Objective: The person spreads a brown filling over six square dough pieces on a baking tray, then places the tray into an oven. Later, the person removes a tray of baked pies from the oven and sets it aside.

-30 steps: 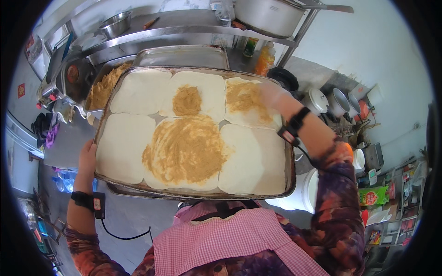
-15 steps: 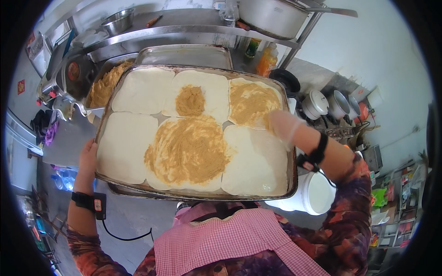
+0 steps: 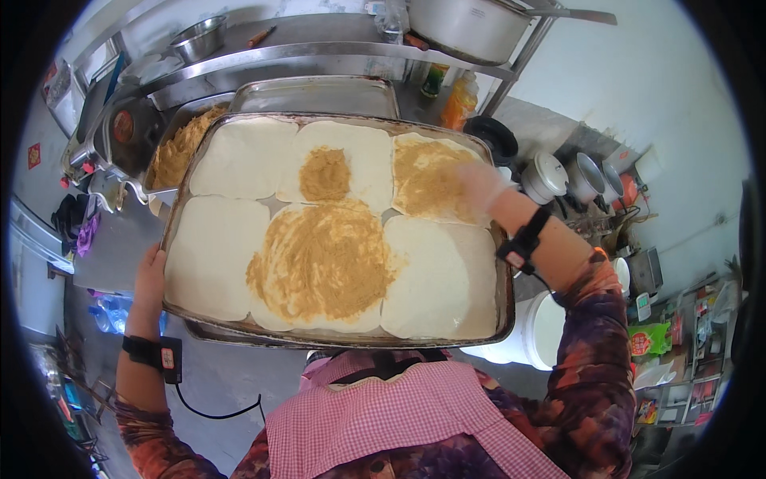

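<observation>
A large baking tray [image 3: 399,344] lies before me, lined with several flat pale dough sheets [image 3: 214,259]. My left hand [image 3: 150,275] is closed round its left rim. My right hand [image 3: 481,191], smeared by motion, is over the far right dough sheet, where tan paste [image 3: 427,172] covers much of the surface; its fingers cannot be made out. A clear glove seems to cover it. On the near middle sheet, tan paste [image 3: 323,259] is spread wide in swirls. The far middle sheet bears a compact mound of paste [image 3: 325,173]. Both left sheets and the near right one look mostly bare.
Behind the tray sit another metal tray [image 3: 315,97] and a pan of tan paste [image 3: 187,148]. A shelf holds a steel bowl [image 3: 198,40] and a large pot [image 3: 463,30]. A black pan [image 3: 491,140] and a lidded pot [image 3: 546,177] stand right; a white bucket [image 3: 544,331] stands below.
My right hand has moved a little up and inward over the far right sheet, away from its near right corner. My left hand keeps its hold on the tray.
</observation>
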Available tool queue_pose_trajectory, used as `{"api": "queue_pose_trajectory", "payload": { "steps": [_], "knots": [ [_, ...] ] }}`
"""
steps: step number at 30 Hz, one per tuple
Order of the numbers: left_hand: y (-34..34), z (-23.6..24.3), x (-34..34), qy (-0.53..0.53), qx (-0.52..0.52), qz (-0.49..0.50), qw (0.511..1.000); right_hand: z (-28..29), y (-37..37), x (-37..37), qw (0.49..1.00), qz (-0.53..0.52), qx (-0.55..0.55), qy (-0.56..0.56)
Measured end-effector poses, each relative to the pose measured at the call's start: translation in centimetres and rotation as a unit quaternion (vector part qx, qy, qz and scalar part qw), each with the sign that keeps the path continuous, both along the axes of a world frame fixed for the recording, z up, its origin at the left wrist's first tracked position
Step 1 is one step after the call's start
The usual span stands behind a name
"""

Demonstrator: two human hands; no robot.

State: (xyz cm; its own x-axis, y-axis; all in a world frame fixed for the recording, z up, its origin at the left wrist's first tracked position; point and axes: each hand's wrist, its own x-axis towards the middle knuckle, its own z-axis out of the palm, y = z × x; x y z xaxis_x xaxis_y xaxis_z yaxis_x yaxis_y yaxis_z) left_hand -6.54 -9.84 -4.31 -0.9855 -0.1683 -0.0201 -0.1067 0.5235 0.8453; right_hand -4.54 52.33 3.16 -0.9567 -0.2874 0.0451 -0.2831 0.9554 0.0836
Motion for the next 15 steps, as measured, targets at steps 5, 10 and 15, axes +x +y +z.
{"api": "queue_pose_trajectory", "payload": {
  "steps": [5, 10, 15],
  "knots": [
    [0.8, 0.7, 0.4, -0.006, 0.053, 0.003, 0.999, 2.7, 1.9, 2.2, 0.986, 0.022, 0.022, -0.163],
    [0.1, 0.1, -0.3, 0.014, 0.028, -0.016, 0.999, 3.8, -1.5, -1.1, 0.993, -0.078, 0.059, -0.066],
    [-1.2, -1.0, -1.0, 0.007, 0.005, -0.020, 1.000, 1.0, -2.5, -1.6, 0.990, 0.140, 0.001, -0.001]
  ]
}}
